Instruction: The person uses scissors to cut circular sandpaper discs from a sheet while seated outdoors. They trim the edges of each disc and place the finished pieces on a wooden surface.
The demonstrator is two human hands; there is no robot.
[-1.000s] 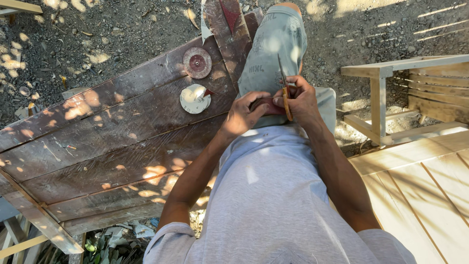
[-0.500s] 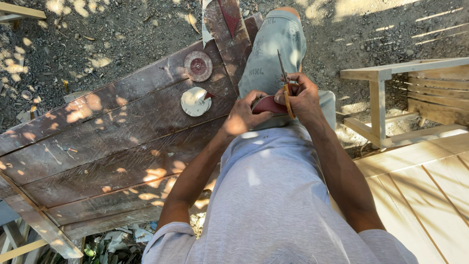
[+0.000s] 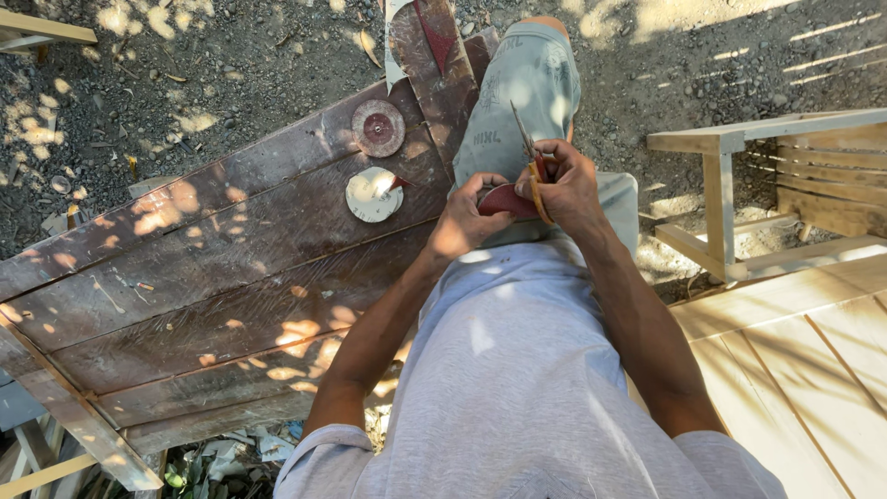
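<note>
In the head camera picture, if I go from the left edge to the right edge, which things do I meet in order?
Dark plank platform → white disc → left hand → dark red piece → right hand holding scissors → pale wooden frame.

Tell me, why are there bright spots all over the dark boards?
In the head view, sunlight falls in patches on the dark wooden boards and gravel ground. The hands, left hand and right hand, are sharp, part sunlit, part shaded.

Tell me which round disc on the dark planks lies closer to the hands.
The pale whitish disc, nearer the left hand. The reddish-brown disc lies farther up the dark planks, away from both hands.
</note>
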